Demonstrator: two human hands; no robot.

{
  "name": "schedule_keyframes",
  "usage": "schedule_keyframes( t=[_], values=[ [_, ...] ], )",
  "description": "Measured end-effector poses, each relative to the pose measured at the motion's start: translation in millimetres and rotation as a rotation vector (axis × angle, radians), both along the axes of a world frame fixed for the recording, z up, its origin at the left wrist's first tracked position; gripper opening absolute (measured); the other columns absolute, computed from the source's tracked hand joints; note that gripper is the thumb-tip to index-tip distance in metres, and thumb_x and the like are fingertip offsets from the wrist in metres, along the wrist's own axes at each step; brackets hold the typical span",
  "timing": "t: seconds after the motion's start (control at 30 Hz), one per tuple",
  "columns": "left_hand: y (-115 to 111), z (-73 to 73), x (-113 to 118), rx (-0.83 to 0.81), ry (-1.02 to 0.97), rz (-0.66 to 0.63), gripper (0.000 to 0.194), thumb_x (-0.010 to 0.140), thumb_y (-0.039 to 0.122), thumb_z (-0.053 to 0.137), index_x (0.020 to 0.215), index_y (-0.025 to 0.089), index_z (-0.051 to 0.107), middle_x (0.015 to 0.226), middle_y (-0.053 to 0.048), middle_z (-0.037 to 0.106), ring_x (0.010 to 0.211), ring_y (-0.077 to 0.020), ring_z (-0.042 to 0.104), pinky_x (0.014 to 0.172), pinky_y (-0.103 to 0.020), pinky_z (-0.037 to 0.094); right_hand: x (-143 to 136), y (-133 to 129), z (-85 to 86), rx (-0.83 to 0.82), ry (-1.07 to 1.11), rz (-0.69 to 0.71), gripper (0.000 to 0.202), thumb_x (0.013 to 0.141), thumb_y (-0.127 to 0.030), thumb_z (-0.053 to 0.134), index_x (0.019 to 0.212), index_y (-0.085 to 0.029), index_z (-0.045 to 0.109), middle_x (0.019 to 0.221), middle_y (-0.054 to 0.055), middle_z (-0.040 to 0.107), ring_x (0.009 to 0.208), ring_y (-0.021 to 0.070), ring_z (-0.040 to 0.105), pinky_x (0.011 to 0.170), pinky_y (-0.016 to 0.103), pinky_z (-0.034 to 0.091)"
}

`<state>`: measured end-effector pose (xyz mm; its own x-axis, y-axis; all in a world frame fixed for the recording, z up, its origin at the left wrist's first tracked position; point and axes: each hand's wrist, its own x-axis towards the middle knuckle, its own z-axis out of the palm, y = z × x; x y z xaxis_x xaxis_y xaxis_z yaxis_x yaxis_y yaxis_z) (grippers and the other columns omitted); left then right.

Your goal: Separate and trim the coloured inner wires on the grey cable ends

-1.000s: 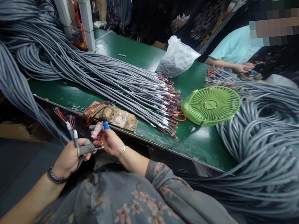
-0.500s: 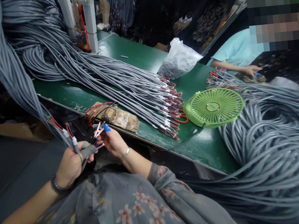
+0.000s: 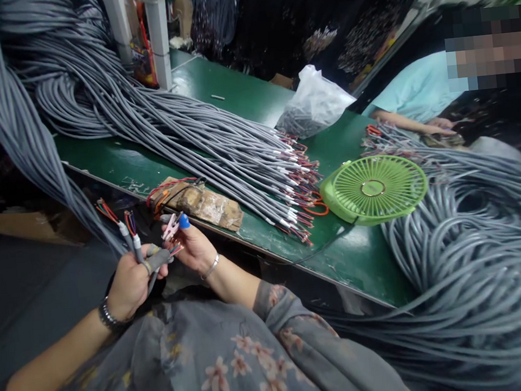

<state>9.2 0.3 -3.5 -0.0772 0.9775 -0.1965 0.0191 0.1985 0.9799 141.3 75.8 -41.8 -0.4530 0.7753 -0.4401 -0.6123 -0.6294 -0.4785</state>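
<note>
My left hand (image 3: 135,280), with grey covers on some fingers, is closed around several grey cables (image 3: 129,239). Red, green and blue inner wires fan out of two upright cable ends above the fist. More bare-tipped coloured wires (image 3: 176,249) poke out past my left fingertips. Close beside them, my right hand (image 3: 196,246) pinches a small pale pink clip (image 3: 170,227) shaped like a clothespin. A blue cover (image 3: 184,221) caps a digit of that hand. The clip's jaws are too small to make out.
A taped wooden block (image 3: 206,204) lies at the edge of the green table (image 3: 216,70). Behind it stretches a long bundle of grey cables (image 3: 180,126). A green fan (image 3: 373,188), a plastic bag (image 3: 314,104) and coiled cables (image 3: 472,249) sit right; a co-worker's arm (image 3: 403,121) reaches in.
My left hand has moved slightly right with its cables, whose ends now stand further from the hanging bundle. My right hand has shifted slightly left. The co-worker's hands have moved.
</note>
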Motion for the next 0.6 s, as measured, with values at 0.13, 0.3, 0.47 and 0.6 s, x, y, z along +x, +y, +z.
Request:
schedule_keyframes(
  t=[0.13,0.3,0.47,0.6],
  values=[
    [-4,-1.4,-3,0.008,-0.014,0.016,0.044,0.068,0.056,0.092,0.050,0.025,0.068,0.049,-0.003,0.065,0.049,-0.0162,0.055,0.052,-0.029,0.047,4,0,0.6,0.020,0.005,0.046,0.055,0.107,-0.072,0.073,0.088,-0.021,0.073,0.083,0.004,0.078,0.071,0.0176,0.068,0.064,0.027,0.061],
    [-12,2.8,-6,0.042,-0.004,0.024,0.042,0.069,0.055,0.091,0.050,0.025,0.068,0.049,-0.002,0.065,0.048,-0.0161,0.055,0.051,-0.029,0.046,11,-2,-1.0,0.079,-0.031,0.063,0.046,0.111,-0.061,0.071,0.090,-0.021,0.075,0.086,0.005,0.079,0.075,0.0169,0.070,0.069,0.026,0.061],
    [-13,9.7,-2,0.046,-0.004,0.061,0.038,0.070,0.052,0.089,0.052,0.026,0.068,0.049,-0.001,0.066,0.049,-0.0170,0.055,0.052,-0.030,0.047,13,-7,-4.9,0.205,-0.104,0.007,0.041,0.098,-0.058,0.089,0.087,-0.021,0.076,0.073,-0.001,0.071,0.068,0.0138,0.063,0.064,0.023,0.056],
    [-7,11.6,0,0.049,-0.002,0.067,0.037,0.067,0.052,0.087,0.051,0.026,0.065,0.048,-0.001,0.065,0.048,-0.0172,0.054,0.050,-0.030,0.046,12,-7,-6.0,0.250,-0.149,0.025,0.048,0.090,-0.065,0.094,0.086,-0.021,0.075,0.072,-0.001,0.069,0.066,0.0131,0.060,0.062,0.023,0.054]
  ],
)
